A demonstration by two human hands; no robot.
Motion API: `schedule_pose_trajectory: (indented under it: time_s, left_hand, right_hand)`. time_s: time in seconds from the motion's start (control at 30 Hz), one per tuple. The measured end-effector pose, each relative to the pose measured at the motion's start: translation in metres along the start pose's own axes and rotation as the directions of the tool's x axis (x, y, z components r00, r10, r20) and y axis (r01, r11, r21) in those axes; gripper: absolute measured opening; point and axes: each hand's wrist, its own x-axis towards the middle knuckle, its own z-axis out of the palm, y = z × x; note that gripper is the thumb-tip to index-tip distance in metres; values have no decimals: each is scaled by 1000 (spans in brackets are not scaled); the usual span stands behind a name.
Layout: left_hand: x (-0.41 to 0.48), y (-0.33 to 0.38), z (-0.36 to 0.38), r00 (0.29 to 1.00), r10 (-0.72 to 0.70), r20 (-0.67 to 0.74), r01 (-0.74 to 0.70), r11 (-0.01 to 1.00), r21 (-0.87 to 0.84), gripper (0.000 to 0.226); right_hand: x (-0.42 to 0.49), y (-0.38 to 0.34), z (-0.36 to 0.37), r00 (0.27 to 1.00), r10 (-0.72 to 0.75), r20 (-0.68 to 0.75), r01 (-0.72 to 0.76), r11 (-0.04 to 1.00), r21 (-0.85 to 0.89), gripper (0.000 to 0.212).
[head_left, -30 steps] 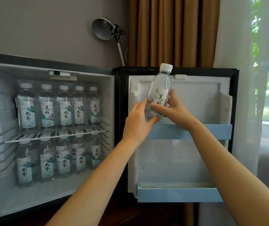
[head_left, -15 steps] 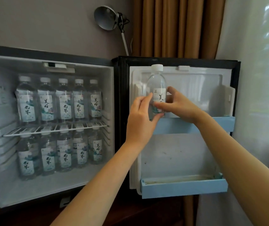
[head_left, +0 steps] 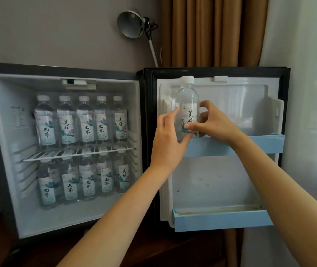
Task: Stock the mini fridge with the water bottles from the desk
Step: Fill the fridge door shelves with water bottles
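The mini fridge [head_left: 1, 132] stands open on a dark wooden top [head_left: 153, 253], with its cabinet toward the left edge. Its door [head_left: 230, 180] is swung fully to the right, and the inner panel faces the camera. A brown curtain [head_left: 211, 31] hangs behind the door, with a sheer white curtain [head_left: 307, 93] to its right.

The door carries two pale blue shelves. The upper door shelf [head_left: 259, 144] crosses at mid-height, and the lower door shelf [head_left: 221, 220] runs along the bottom edge. Inside the cabinet, a white wire shelf [head_left: 76, 153] splits the space into two levels. An upper row of bottles [head_left: 85, 122] stands upright on it, five showing at the front. A lower row of bottles [head_left: 88, 182] stands on the cabinet floor, also five across.

The left hand [head_left: 167, 139] pinches the water bottle [head_left: 187, 97] at its left side, fingers reaching up along it and thumb at the label's lower edge. The right hand [head_left: 215, 124] grips the same bottle from the right, thumb across the label and fingers curled behind. The bottle is upright with a white cap, at the left end of the upper door shelf. Its base is hidden behind the rail and hands, so contact with the shelf cannot be confirmed.

A metal desk lamp [head_left: 131, 24] rises behind the fridge's top edge.
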Motion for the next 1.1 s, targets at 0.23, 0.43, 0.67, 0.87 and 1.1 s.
schedule_pose_trajectory:
  time_s: [0.23,0.43,0.67,0.87,1.1]
  left_hand:
    - [-8,-9,-30,989,-85,121,93,994,-62,58]
    - [-12,-25,-62,975,-175,135,184,981,-61,45]
    - [-27,-59,-122,976,-218,20,213,966,149,26]
    - [-56,-100,-186,931,-365,-21,353,881,314,34]
    - [-114,-164,-266,847,-514,-139,526,766,369,32]
  right_hand:
    - [-2,-1,10,970,-141,-200,106,979,-175,72]
    - [-15,-15,48,697,-451,-558,311,891,-332,43]
    - [-14,-67,132,590,-670,-450,495,741,-454,20]
    - [-21,-91,225,708,-671,-220,601,736,-313,15]
    - [-45,-99,344,781,-620,81,625,770,-127,28]
